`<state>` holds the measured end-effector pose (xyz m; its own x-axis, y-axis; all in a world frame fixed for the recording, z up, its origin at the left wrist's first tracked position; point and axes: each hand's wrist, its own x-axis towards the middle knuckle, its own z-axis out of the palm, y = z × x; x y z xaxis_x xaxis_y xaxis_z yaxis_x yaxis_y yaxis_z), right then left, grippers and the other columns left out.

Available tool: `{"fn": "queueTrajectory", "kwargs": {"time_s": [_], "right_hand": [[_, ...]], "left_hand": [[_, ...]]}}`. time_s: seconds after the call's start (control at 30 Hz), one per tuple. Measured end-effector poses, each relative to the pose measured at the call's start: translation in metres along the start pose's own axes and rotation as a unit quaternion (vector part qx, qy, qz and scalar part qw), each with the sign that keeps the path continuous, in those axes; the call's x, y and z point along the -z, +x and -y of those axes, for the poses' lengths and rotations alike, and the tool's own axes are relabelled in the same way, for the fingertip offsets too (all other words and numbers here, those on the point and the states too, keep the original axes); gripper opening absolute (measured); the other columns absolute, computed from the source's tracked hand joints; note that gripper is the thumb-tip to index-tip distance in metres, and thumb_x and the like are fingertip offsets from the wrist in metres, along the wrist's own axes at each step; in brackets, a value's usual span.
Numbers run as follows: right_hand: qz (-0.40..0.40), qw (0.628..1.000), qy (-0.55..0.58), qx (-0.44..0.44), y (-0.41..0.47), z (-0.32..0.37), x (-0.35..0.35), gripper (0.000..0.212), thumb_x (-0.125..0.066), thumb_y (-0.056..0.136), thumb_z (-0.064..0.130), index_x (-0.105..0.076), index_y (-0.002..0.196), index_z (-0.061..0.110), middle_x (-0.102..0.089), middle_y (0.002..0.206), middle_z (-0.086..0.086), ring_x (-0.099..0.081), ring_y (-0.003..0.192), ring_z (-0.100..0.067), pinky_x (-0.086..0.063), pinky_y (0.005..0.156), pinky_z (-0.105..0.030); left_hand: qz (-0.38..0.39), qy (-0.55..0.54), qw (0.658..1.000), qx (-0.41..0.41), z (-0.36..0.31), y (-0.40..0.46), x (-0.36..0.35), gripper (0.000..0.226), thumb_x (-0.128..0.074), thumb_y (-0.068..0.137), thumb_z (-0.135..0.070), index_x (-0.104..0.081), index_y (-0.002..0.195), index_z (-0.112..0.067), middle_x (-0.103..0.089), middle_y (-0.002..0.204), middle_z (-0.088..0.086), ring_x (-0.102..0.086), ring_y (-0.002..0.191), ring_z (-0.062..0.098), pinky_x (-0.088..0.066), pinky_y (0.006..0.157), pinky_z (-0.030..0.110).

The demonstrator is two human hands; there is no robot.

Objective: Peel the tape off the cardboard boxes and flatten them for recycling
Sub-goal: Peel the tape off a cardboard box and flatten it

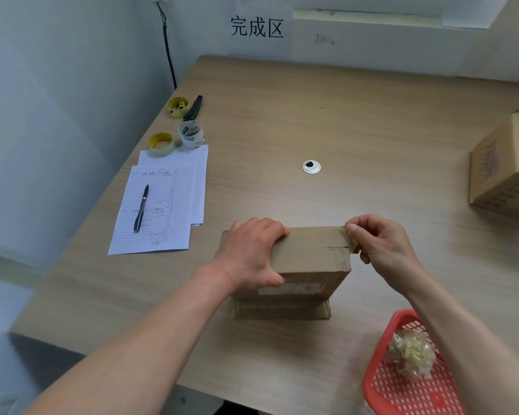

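A small brown cardboard box [309, 256] stands on the wooden table [327, 121] in front of me, with a white label on its near face. My left hand [249, 254] grips the box's left end, fingers curled over the top edge. My right hand [381, 244] is at the box's upper right corner and pinches a strip of clear tape [352, 244] that lifts off that corner. A second, larger cardboard box [504, 172] sits at the table's right edge.
A red plastic basket [402, 387] at the near right holds a wad of peeled tape [411, 354]. At the left lie lined papers [159, 214] with a pen [141, 208], tape rolls [191, 134] and a cutter [194, 107]. A metal cable grommet [311, 167] sits mid-table.
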<state>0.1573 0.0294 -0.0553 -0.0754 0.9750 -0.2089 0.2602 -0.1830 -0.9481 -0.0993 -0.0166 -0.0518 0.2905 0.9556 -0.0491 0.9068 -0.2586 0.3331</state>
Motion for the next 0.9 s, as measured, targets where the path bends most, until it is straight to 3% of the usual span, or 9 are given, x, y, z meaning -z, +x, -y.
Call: {"fn": "queueTrajectory", "kwargs": {"time_s": [0.13, 0.2, 0.3, 0.43, 0.57, 0.7, 0.8, 0.9], "right_hand": [[-0.058, 0.993, 0.099, -0.027, -0.009, -0.008, -0.006, 0.023, -0.053, 0.103, 0.022, -0.07, 0.092, 0.012, -0.057, 0.056, 0.011, -0.041, 0.049, -0.008, -0.033, 0.043, -0.022], [-0.05, 0.995, 0.081, -0.018, -0.015, -0.01, -0.008, 0.013, -0.063, 0.097, 0.022, -0.069, 0.089, 0.012, -0.061, 0.062, 0.011, -0.047, 0.055, -0.007, -0.038, 0.044, -0.021], [-0.061, 0.996, 0.063, -0.012, -0.023, -0.018, -0.016, 0.007, -0.071, 0.091, 0.016, -0.071, 0.087, 0.01, -0.071, 0.079, 0.0, -0.062, 0.07, -0.013, -0.052, 0.055, -0.026], [-0.094, 0.987, 0.131, -0.016, -0.027, -0.029, -0.021, 0.021, -0.065, 0.096, 0.014, -0.07, 0.078, 0.003, -0.071, 0.075, -0.013, -0.068, 0.073, -0.023, -0.059, 0.068, -0.037], [-0.061, 0.978, 0.183, -0.075, -0.018, -0.031, -0.015, 0.033, -0.057, 0.101, 0.018, -0.064, 0.072, 0.003, -0.06, 0.059, -0.006, -0.058, 0.056, -0.018, -0.056, 0.056, -0.031], [-0.025, 0.985, 0.139, -0.097, -0.001, -0.025, -0.008, 0.028, -0.055, 0.102, 0.02, -0.063, 0.079, 0.005, -0.052, 0.053, -0.001, -0.042, 0.041, -0.01, -0.04, 0.04, -0.025], [-0.018, 0.99, 0.098, -0.102, 0.009, -0.01, -0.005, 0.016, -0.06, 0.099, 0.015, -0.06, 0.083, 0.011, -0.053, 0.055, -0.002, -0.045, 0.042, -0.01, -0.032, 0.041, -0.024], [-0.017, 0.994, 0.083, -0.075, 0.013, 0.003, 0.003, 0.022, -0.064, 0.096, 0.015, -0.057, 0.078, 0.006, -0.053, 0.06, -0.01, -0.048, 0.039, -0.008, -0.035, 0.039, -0.019]], "left_hand": [[-0.004, -0.005, 1.0, 0.002, 0.002, -0.001, -0.001, 0.074, -0.081, 0.053, -0.05, -0.053, 0.117, -0.028, -0.057, 0.108, -0.01, -0.051, 0.098, 0.017, -0.04, 0.085, 0.037], [-0.004, -0.005, 1.0, 0.004, 0.001, -0.002, -0.003, 0.074, -0.081, 0.052, -0.05, -0.053, 0.117, -0.029, -0.057, 0.108, -0.011, -0.051, 0.098, 0.016, -0.039, 0.086, 0.036], [-0.007, -0.01, 1.0, 0.007, 0.002, -0.002, -0.003, 0.075, -0.08, 0.051, -0.05, -0.053, 0.117, -0.029, -0.057, 0.108, -0.012, -0.051, 0.098, 0.015, -0.038, 0.085, 0.035], [-0.017, -0.015, 1.0, 0.008, 0.001, -0.002, -0.005, 0.075, -0.077, 0.049, -0.052, -0.055, 0.117, -0.028, -0.059, 0.108, -0.011, -0.053, 0.098, 0.016, -0.04, 0.085, 0.036], [-0.031, -0.011, 0.999, 0.0, 0.0, -0.006, -0.008, 0.074, -0.075, 0.048, -0.051, -0.055, 0.115, -0.028, -0.059, 0.106, -0.011, -0.053, 0.095, 0.016, -0.04, 0.082, 0.034], [-0.03, -0.007, 1.0, -0.001, -0.002, -0.006, -0.008, 0.074, -0.076, 0.048, -0.052, -0.056, 0.115, -0.027, -0.06, 0.107, -0.01, -0.054, 0.095, 0.016, -0.04, 0.083, 0.034], [-0.031, -0.006, 0.999, 0.003, -0.003, -0.007, -0.007, 0.074, -0.072, 0.048, -0.054, -0.056, 0.115, -0.027, -0.06, 0.107, -0.01, -0.054, 0.096, 0.017, -0.041, 0.083, 0.035], [-0.038, -0.01, 0.999, 0.008, -0.005, -0.008, -0.008, 0.074, -0.069, 0.047, -0.054, -0.057, 0.115, -0.026, -0.06, 0.107, -0.01, -0.055, 0.097, 0.018, -0.04, 0.082, 0.034]]}}
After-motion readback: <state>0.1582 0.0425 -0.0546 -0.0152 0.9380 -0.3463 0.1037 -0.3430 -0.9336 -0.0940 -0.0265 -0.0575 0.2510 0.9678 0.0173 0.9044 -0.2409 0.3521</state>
